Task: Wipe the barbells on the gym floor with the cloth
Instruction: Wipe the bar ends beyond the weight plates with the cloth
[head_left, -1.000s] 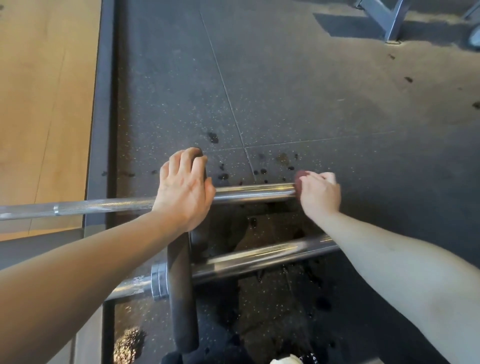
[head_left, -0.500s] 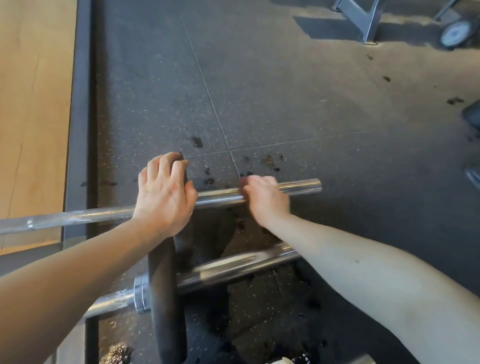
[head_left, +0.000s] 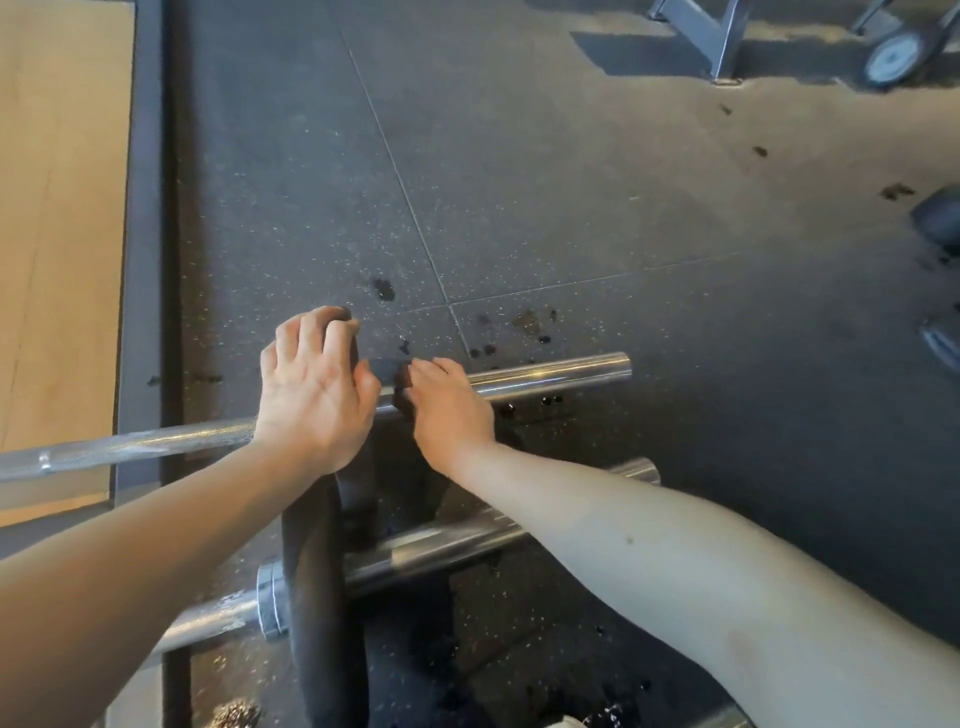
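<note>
Two chrome barbells lie on the dark rubber floor. The far barbell (head_left: 545, 376) runs left to right, its sleeve end bare at the right. My left hand (head_left: 314, 387) rests on top of the black weight plate (head_left: 311, 582), fingers curled over its upper edge. My right hand (head_left: 449, 408) grips a dark reddish cloth (head_left: 402, 387) wrapped on the far barbell's sleeve, right beside the plate. The near barbell (head_left: 441, 545) passes under my right forearm, with its collar to the left of the plate.
Wooden platform (head_left: 57, 234) with a dark border lies at the left. Wet dark spots (head_left: 530, 325) dot the floor behind the bar. A grey equipment frame (head_left: 717, 36) and a wheel (head_left: 893, 57) stand at the back right. A dark object (head_left: 940, 218) sits at the right edge.
My right hand slid the cloth leftward along the far barbell's sleeve, from its outer end to right beside the plate. My left hand stayed on the plate.
</note>
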